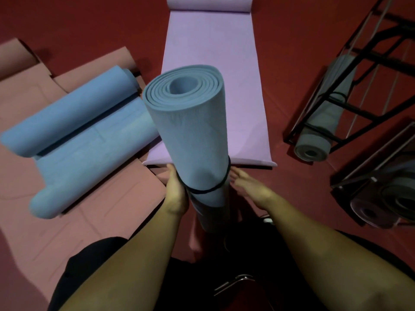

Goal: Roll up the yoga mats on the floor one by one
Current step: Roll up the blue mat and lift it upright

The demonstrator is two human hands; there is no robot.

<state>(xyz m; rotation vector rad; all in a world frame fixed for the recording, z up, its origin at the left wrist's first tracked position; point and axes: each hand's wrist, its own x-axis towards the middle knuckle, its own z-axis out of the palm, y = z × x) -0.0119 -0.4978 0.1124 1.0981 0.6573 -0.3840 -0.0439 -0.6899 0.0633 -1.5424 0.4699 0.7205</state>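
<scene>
Now the left hand (177, 194) grips the banded blue roll (193, 131) upright, the right hand (249, 187) flat-fingered beside it; next, probably, the purple mat (213, 70).

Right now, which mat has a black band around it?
The rolled blue mat standing upright between the hands; a black band circles its lower part. The other blue mat and purple mat have none.

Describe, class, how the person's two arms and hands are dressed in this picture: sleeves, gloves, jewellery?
Both forearms are bare up to the frame's lower edge, with no sleeve showing. The left hand and the right hand wear no gloves, and no ring, watch or bracelet is visible. Dark clothing shows below the arms.
</scene>
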